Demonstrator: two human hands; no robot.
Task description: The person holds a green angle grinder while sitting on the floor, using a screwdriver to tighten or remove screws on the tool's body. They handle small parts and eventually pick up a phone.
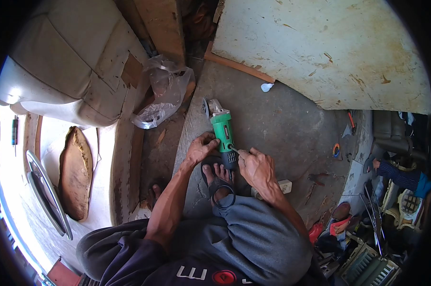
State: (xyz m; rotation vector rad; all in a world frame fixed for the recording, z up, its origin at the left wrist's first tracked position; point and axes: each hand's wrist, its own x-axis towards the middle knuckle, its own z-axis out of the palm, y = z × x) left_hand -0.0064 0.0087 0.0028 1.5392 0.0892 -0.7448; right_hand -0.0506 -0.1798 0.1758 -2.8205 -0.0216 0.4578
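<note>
1. Head view: the green-and-black angle grinder is in front of me, over the concrete floor, its black end just by my sandalled foot;
2. My left hand grips its green housing at the left edge, fingers bent and pressed against it;
3. My right hand pinches a slim tool, its tip at the grinder's round opening;
4. A black cord loops near my foot; a clear plastic bag lies up to the left; pliers lie on the right.

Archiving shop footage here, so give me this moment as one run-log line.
left hand: holding green angle grinder | right hand: holding slim tool at grinder's housing | nearby: clear plastic bag, left of grinder
</note>
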